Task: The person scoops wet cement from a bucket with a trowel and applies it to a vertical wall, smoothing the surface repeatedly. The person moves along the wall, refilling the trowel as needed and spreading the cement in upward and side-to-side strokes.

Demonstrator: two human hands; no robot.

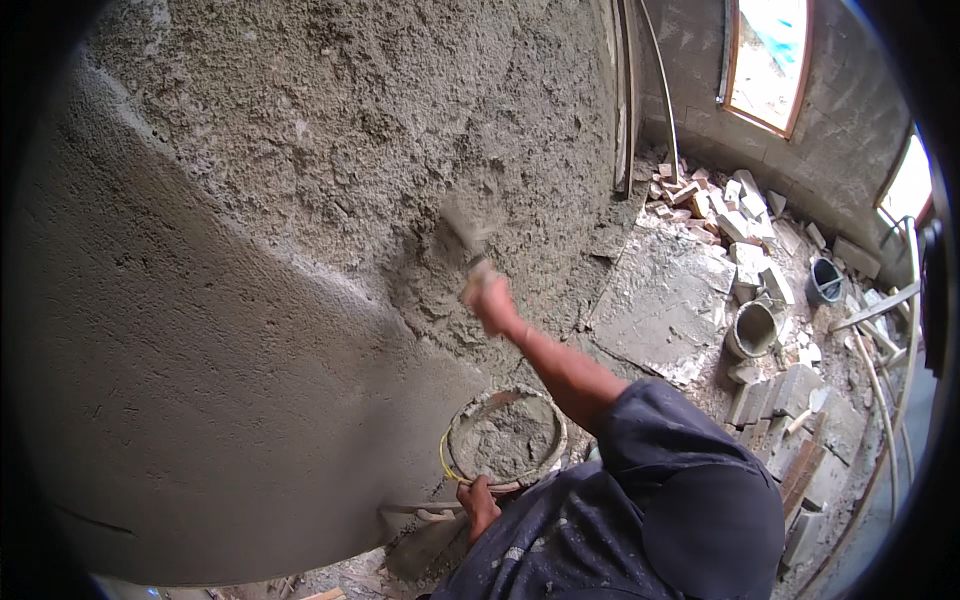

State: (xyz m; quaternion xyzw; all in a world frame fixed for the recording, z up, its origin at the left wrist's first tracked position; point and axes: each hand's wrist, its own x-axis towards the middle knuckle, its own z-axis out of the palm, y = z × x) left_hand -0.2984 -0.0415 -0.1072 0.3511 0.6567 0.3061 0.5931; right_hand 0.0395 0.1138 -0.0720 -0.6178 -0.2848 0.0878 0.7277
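My right hand (491,303) is closed on the handle of a trowel (464,222), its blade smeared by motion against the rough, freshly mortared part of the wall (330,130). Lower down, a round bucket (455,432) holds grey wet mortar (506,437). My left hand (479,508) grips the bucket's near rim, its fingertips partly hidden. Yellow cord (446,462) hangs at the bucket's left side. Left of a slanting edge, the wall has a smooth grey coat (210,400).
Broken bricks (735,215) lie heaped by the far wall. Two more buckets, one mortar-crusted (752,330) and one dark (824,282), stand at the right. Another trowel (806,411) rests on stacked blocks (790,395). A mortar-covered board (665,295) lies on the floor.
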